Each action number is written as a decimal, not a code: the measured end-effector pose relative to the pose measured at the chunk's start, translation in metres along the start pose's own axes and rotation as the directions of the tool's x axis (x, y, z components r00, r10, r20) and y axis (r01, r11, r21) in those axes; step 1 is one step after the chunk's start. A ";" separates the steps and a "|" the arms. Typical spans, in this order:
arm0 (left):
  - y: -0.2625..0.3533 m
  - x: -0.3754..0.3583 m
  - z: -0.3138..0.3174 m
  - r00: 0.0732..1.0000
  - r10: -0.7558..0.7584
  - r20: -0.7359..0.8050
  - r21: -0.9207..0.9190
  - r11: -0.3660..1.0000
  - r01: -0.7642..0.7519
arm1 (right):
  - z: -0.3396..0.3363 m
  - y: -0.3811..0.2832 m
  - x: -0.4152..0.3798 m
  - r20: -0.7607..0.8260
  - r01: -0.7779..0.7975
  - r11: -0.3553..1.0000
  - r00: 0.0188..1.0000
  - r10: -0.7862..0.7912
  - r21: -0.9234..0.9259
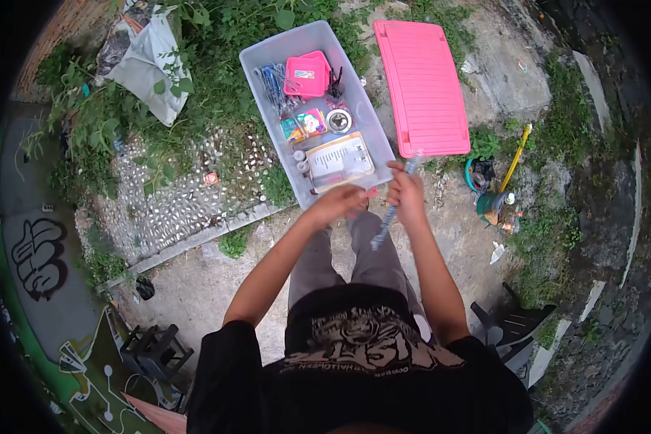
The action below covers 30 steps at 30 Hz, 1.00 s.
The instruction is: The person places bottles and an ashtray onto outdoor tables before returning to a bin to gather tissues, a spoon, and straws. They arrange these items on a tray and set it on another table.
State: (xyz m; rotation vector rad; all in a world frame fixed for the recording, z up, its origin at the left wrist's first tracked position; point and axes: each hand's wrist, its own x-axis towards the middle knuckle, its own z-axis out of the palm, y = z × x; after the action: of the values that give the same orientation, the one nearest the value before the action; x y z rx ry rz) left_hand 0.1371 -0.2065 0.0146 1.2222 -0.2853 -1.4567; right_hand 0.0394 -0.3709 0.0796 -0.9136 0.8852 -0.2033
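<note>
My right hand is closed around a long, thin, pale blue-grey patterned strip, held slantwise beside the bin's near right corner. What the strip is made of I cannot make out. My left hand is over the near edge of a clear plastic storage bin, its fingers loosely bent and apart with nothing visible in them. Inside the bin lie a pink plastic basket, bundled pens, a colourful pack, a round silver-rimmed roll and a printed white sheet.
A pink bin lid lies on the ground right of the bin. Farther right are a yellow stick and a teal container. Dark plastic stools stand lower left, a dark chair lower right. Weeds and a white sack are upper left.
</note>
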 end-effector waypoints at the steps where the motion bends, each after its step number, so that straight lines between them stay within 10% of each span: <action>1: -0.004 0.029 -0.029 0.997 -0.005 -0.079 0.004 1.000 0.006 | -0.017 -0.003 0.020 -0.083 0.039 0.995 0.995 -0.046 -0.094; 6: -0.018 0.197 -0.172 0.855 -0.083 -0.512 -0.336 0.935 -0.111 | -0.173 0.033 0.111 -0.256 0.085 0.654 0.876 -0.408 -0.751; 9: -0.067 0.320 -0.277 0.799 -0.044 -0.600 -0.383 0.893 -0.238 | -0.298 0.085 0.123 -0.364 -0.137 0.545 0.870 -0.332 -0.827; 13: -0.088 0.425 -0.344 0.571 -0.144 -0.808 -0.390 0.857 -0.336 | -0.429 0.145 0.065 -0.326 -0.364 -0.143 0.917 -0.230 -0.920; 15: -0.094 0.461 -0.361 0.532 -0.162 -0.831 -0.411 0.824 -0.391 | -0.484 0.163 0.030 -0.473 -0.468 -0.214 0.880 -0.032 -0.857; 16: -0.092 0.470 -0.365 0.497 -0.166 -0.852 -0.414 0.796 -0.443 | -0.506 0.174 0.015 -0.586 -0.585 -0.023 0.809 0.044 -0.810; 17: -0.088 0.474 -0.363 0.498 -0.174 -0.849 -0.421 0.793 -0.441 | -0.526 0.183 0.002 -0.496 -0.491 -0.150 0.868 -0.002 -0.858; 25: -0.019 0.450 -0.350 0.230 -0.079 -0.970 -0.214 0.723 -0.657 | -0.443 0.126 0.078 -0.614 -0.632 0.202 0.775 0.148 -0.749; 30: 0.012 0.323 -0.314 -0.103 0.441 -0.891 0.449 0.891 -0.068 | -0.358 0.089 0.116 -0.530 -0.540 0.470 0.831 0.168 -0.698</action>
State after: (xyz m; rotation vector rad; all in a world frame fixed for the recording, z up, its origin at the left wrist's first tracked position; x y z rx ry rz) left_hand 0.4551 -0.3408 -0.2751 2.0148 0.3573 0.2219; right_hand -0.1687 -0.5896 -0.1616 -1.5739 1.6088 0.5043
